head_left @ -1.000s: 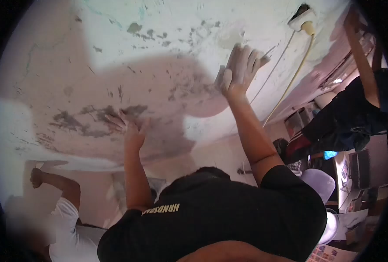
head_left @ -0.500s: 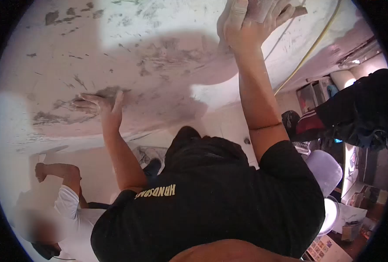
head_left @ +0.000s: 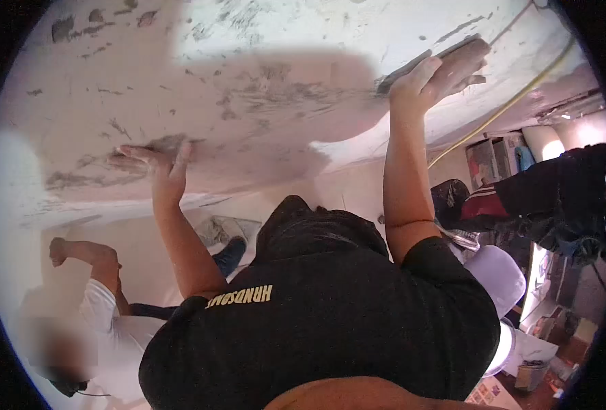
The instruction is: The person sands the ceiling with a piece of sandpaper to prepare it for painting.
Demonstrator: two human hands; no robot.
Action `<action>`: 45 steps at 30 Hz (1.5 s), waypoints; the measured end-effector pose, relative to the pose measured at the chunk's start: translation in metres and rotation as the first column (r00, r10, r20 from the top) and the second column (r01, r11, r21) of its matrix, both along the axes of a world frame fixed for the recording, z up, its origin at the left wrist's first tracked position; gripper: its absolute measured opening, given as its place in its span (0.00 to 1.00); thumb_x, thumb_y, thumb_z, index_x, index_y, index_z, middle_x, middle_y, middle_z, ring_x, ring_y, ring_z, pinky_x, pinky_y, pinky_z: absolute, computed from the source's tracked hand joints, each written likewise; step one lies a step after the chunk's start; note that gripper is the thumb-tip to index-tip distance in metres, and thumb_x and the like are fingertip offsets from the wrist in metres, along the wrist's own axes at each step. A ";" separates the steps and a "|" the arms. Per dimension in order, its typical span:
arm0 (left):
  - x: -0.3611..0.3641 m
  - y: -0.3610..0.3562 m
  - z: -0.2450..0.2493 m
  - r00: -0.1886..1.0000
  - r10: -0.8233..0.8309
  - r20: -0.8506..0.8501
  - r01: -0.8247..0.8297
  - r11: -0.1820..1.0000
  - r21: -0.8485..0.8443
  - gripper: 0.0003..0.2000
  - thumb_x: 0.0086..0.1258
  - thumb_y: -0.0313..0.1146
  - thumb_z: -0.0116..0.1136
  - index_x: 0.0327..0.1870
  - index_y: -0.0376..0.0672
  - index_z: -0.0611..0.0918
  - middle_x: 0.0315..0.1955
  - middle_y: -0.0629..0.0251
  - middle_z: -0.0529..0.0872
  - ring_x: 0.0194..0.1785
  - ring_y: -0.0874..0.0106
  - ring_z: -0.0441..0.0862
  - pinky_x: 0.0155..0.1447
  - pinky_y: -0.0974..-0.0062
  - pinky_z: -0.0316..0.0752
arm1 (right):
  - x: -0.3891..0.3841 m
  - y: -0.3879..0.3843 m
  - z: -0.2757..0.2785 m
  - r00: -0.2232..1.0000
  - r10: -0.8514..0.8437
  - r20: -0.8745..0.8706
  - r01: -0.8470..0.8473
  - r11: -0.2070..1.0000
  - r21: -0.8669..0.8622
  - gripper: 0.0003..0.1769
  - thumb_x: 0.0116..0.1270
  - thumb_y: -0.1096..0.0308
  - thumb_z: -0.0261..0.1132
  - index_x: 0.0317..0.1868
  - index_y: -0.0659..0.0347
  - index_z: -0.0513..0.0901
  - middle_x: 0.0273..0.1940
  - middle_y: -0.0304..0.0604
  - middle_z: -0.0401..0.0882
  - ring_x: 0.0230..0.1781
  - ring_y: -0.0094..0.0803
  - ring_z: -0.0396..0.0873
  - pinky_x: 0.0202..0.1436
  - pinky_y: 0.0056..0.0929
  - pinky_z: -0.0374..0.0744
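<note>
My left hand [head_left: 154,169] lies flat on a large pale panel [head_left: 262,130], fingers spread beside a grey scuffed patch. It holds nothing that I can see. Further right, my right hand [head_left: 432,83] presses a flat, dark-edged sanding pad [head_left: 468,49] against the same panel. Its thumb rests along the near side, and the other fingers stretch over the pad. Part of the pad is hidden under the palm. Dusty white powder coats both hands. Dark smudges and scratches mark the panel around them.
A yellow hose [head_left: 521,92] runs along the right of the panel. A co-worker in a white shirt [head_left: 135,342] is at lower left. Another person's dark clothing [head_left: 555,188] shows at right, near a pale stool [head_left: 495,279] and boxes [head_left: 583,338].
My right hand has moved down and to the right in view with the sanding pad, which now shows edge-on. My left hand stays about where it was on the panel.
</note>
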State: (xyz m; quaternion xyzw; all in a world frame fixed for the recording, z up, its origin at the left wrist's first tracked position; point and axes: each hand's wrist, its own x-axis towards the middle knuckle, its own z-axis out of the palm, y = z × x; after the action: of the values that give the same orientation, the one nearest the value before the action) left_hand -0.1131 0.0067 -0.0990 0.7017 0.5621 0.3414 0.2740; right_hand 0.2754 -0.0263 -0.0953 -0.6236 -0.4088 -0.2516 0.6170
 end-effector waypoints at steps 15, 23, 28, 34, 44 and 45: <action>-0.013 0.011 -0.011 0.902 0.114 -0.416 -0.138 0.990 -0.028 0.43 0.65 0.60 0.53 0.59 0.18 0.65 0.59 0.30 0.68 0.67 0.44 0.61 0.70 0.60 0.53 | 0.004 -0.003 -0.027 0.992 -0.034 0.118 0.039 0.999 -0.037 0.39 0.71 0.58 0.46 0.73 0.71 0.42 0.75 0.63 0.35 0.76 0.58 0.29 0.74 0.54 0.28; -0.009 0.010 -0.008 0.856 0.084 -0.509 -0.071 0.996 0.046 0.36 0.67 0.59 0.51 0.51 0.24 0.77 0.57 0.36 0.73 0.63 0.45 0.66 0.67 0.58 0.57 | -0.018 0.000 -0.003 0.999 -0.035 0.018 0.036 0.997 -0.064 0.40 0.68 0.60 0.47 0.72 0.75 0.42 0.73 0.70 0.35 0.75 0.63 0.27 0.73 0.59 0.28; 0.018 -0.010 0.011 0.918 0.203 -0.342 -0.234 0.971 -0.053 0.35 0.68 0.58 0.49 0.57 0.28 0.75 0.57 0.37 0.74 0.63 0.46 0.67 0.67 0.59 0.58 | -0.046 -0.022 -0.131 0.972 0.199 0.122 -0.154 0.940 -0.304 0.39 0.55 0.62 0.57 0.67 0.69 0.61 0.68 0.72 0.51 0.69 0.78 0.41 0.67 0.76 0.34; 0.002 0.003 -0.005 0.894 0.180 -0.410 -0.216 0.975 -0.042 0.34 0.70 0.58 0.47 0.58 0.31 0.75 0.56 0.39 0.75 0.62 0.46 0.67 0.68 0.57 0.57 | 0.042 -0.002 -0.015 0.957 -0.061 -0.284 0.082 0.995 0.063 0.43 0.72 0.43 0.42 0.73 0.72 0.46 0.74 0.65 0.40 0.76 0.55 0.36 0.76 0.48 0.39; -0.005 0.009 -0.019 0.870 0.187 -0.456 -0.197 0.980 0.024 0.25 0.72 0.53 0.47 0.54 0.36 0.79 0.49 0.42 0.79 0.57 0.45 0.70 0.64 0.53 0.59 | -0.049 -0.004 -0.058 0.995 0.040 -0.091 -0.049 0.994 -0.097 0.36 0.77 0.56 0.39 0.73 0.72 0.37 0.76 0.58 0.33 0.78 0.42 0.31 0.75 0.45 0.27; -0.009 0.010 -0.023 0.878 0.171 -0.446 -0.100 0.979 0.178 0.24 0.73 0.52 0.47 0.51 0.37 0.80 0.46 0.42 0.80 0.55 0.44 0.70 0.63 0.52 0.60 | -0.042 0.001 -0.056 0.987 0.004 -0.162 -0.021 0.994 -0.105 0.37 0.77 0.55 0.40 0.73 0.72 0.38 0.76 0.58 0.34 0.77 0.44 0.32 0.76 0.43 0.30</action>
State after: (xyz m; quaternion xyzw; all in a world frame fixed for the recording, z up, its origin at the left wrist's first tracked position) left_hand -0.1224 0.0168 -0.1221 0.7398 0.6316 0.2252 0.0554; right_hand 0.2335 -0.0251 -0.1509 -0.6714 -0.3742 -0.1744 0.6154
